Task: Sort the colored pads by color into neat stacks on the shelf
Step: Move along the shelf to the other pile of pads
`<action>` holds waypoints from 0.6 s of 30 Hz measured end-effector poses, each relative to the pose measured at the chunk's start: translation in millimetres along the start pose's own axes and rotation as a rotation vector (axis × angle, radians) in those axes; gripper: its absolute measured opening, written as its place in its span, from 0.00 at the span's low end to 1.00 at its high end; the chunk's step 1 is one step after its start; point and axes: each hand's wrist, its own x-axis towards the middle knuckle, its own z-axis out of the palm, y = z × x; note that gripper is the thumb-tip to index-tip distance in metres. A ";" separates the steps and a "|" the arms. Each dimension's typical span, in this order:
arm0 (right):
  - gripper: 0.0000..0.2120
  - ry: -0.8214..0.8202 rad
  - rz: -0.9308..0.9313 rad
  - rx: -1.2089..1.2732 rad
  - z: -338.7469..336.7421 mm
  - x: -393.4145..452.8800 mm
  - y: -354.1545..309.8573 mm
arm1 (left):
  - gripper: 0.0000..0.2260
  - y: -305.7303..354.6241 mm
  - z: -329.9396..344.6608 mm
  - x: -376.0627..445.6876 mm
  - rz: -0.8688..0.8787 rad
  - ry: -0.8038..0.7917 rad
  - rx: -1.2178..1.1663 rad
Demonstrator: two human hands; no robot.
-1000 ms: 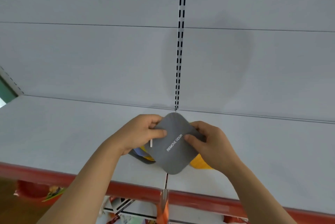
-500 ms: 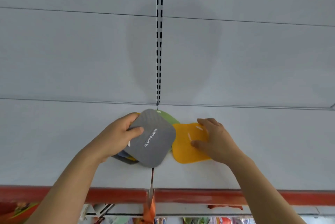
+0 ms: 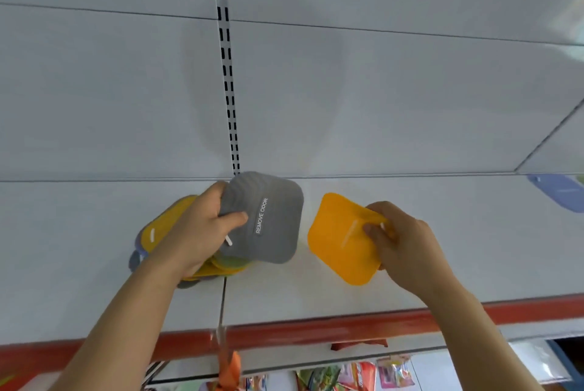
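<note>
My left hand [image 3: 196, 232] grips a mixed bundle of pads above the white shelf [image 3: 79, 264]. A grey pad [image 3: 271, 220] printed "REMOVE ODOR" lies on top, with my thumb pressed on it. Yellow pads [image 3: 164, 223] and other colours stick out under and behind that hand. My right hand [image 3: 398, 239] pinches a single orange-yellow pad [image 3: 338, 239] by its right edge and holds it tilted, apart from the bundle, to its right. A blue pad [image 3: 562, 191] lies on the shelf at the far right.
The shelf has a red front edge [image 3: 316, 330] and a white back wall with a slotted upright [image 3: 227, 74]. A seam [image 3: 222, 299] splits the shelf below the bundle. Packaged goods [image 3: 357, 375] hang under the shelf.
My right hand has pulled the orange-yellow pad out of the bundle and carried it to the right. My left hand has kept hold of the remaining pads, grey one on top.
</note>
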 end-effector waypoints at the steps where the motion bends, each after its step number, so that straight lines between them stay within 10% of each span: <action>1: 0.10 0.037 0.004 0.052 -12.8 -7.5 8.2 | 0.15 5.1 16.1 0.5 0.010 -0.009 -0.008; 18: 0.10 0.600 0.306 0.491 -267.3 -144.1 271.0 | 0.19 95.8 440.6 -18.0 0.145 -0.342 0.022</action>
